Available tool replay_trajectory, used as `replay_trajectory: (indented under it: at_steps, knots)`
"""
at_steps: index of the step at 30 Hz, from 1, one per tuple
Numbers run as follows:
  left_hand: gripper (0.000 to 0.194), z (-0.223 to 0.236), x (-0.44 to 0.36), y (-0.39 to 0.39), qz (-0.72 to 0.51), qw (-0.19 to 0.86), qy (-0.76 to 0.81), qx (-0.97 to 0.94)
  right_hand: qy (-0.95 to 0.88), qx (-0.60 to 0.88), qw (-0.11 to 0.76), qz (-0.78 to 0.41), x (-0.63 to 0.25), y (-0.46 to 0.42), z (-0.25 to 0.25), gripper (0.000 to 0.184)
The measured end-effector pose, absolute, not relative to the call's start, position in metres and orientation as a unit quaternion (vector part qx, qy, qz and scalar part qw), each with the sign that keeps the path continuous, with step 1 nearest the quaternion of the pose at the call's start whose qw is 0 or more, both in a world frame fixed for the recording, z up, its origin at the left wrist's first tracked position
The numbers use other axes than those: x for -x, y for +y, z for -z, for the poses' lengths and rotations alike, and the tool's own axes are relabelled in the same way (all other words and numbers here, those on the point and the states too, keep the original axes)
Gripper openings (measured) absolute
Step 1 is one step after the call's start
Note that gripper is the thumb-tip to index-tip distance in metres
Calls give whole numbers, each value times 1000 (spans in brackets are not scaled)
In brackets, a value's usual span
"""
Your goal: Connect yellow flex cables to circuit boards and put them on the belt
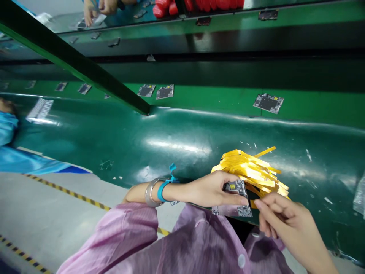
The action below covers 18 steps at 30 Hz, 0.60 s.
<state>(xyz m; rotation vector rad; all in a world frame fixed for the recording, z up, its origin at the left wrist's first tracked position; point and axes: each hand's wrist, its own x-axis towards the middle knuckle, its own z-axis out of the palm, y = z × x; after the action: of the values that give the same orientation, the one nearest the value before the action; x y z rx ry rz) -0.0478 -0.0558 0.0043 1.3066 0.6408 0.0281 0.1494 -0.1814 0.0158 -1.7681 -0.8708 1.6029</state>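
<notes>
"What do the hands hold?"

"From my remote seat, looking down through the head camera, I have a circuit board (234, 210) in the left hand (213, 188), gripped by its edges with the thumb across its face. It is in front of the purple smock (199, 243), at the near edge of the green bench (114, 129). My right hand (281, 217) is curled, thumb and finger closed on a short yellow piece (253, 204) at the board's right edge."

"Anything on the wrist?"

"On the left one, a silver bangle (151, 193) and a blue strap (162, 191)."

"And around them?"

"Just beyond my hands, a loose pile of glossy yellow strips (248, 167) lies on the bench. Farther off, a bright green band (213, 99) runs across, carrying more boards: one to the right (268, 103), and two side by side near the foot of a slanted green post (85, 72). Across the top are red bundles (199, 4) and, left of them, another person's hands (99, 8). A blue sleeve (7, 127) shows at the left edge."
</notes>
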Motion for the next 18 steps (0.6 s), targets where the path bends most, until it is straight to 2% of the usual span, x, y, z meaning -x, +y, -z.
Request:
replay_trajectory:
  at_steps: [9, 18]
  knots:
    - [25, -7, 47, -57, -16, 757, 294, -583, -327, 663, 296, -605, -150, -176, -16, 45]
    - [28, -3, 48, -58, -1, 760, 293, -580, -382, 667, 258, -585, -153, -177, -18, 44]
